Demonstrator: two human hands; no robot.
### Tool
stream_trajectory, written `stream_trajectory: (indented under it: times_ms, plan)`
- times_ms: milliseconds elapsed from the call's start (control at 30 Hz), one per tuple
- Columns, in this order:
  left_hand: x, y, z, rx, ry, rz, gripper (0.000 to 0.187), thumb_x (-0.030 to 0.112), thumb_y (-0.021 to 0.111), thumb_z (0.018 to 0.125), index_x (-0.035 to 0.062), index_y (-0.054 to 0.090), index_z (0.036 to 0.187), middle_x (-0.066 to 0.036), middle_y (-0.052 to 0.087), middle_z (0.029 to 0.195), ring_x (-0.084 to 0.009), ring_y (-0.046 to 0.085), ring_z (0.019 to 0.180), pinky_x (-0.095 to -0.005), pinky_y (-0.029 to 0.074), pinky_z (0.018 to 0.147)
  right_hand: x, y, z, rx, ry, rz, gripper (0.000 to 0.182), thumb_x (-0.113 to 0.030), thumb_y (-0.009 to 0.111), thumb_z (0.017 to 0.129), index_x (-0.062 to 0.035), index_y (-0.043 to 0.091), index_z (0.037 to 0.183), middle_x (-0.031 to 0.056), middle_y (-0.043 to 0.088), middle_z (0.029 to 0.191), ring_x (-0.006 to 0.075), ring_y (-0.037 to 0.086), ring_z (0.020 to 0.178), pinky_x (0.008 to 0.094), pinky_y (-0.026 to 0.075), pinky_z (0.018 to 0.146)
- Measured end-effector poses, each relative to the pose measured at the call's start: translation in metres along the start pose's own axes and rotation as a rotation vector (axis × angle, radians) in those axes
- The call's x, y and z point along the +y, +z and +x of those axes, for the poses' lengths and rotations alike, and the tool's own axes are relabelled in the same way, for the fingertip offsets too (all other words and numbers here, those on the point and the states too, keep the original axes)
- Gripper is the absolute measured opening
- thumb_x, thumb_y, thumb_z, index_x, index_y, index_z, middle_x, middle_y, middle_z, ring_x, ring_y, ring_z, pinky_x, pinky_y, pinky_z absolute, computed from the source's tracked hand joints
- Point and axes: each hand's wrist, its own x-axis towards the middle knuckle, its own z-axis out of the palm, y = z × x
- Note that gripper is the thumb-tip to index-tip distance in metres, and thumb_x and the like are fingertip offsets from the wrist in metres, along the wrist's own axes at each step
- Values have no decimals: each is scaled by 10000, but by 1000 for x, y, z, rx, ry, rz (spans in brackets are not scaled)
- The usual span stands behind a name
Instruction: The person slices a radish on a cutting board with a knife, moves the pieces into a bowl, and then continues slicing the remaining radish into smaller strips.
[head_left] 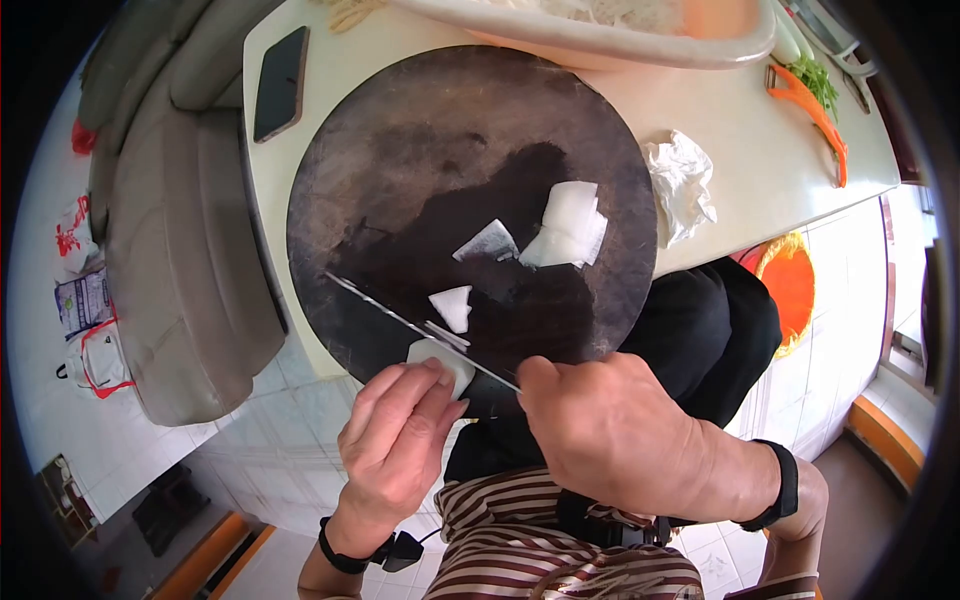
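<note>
My right hand is closed around the handle of a knife, seen edge-on as a thin bright line slanting across the near part of a round dark chopping board. Beside the blade, my left hand presses its bent fingers on a white vegetable chunk, perhaps radish. Thin slices lie along the blade's far side. Beyond them are a small white wedge, a flat translucent piece and a stack of white slices. Part of the board looks wet.
A large pale basin with white shreds stands at the table's far side. A phone lies left, crumpled white paper right, and an orange-handled tool farther right. An orange-lined bin is on the floor; a sofa stands left.
</note>
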Motion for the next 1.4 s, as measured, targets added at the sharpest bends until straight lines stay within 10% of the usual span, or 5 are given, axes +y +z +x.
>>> stream_trajectory:
  times_ms: [567, 633, 1400]
  plan:
    - [-2, -5, -8, -78, -15, -21, 303, -153, 673, 636, -66, 712, 924, -179, 668, 1001, -380, 642, 941, -404, 527, 832, -22, -13, -20, -54, -19, -152, 135, -47, 620, 671, 26, 547, 758, 57, 519, 633, 151, 578, 495, 275, 439, 382]
    - [0, -7, -10, -90, -36, -30, 288, -147, 677, 647, -65, 712, 920, -177, 669, 1008, -381, 643, 941, -405, 526, 832, -27, -16, -15, -166, -50, -193, 279, -24, 606, 692, 122, 524, 915, 107, 531, 669, 201, 603, 496, 305, 469, 406]
    - [1, 2, -2, 24, 19, -23, 349, -67, 815, 613, -64, 703, 944, -126, 664, 993, -294, 632, 922, -350, 556, 702, -4, 3, -9, 4, 102, -10, 138, 11, 621, 678, 35, 515, 763, 171, 598, 656, 320, 652, 559, 367, 508, 480]
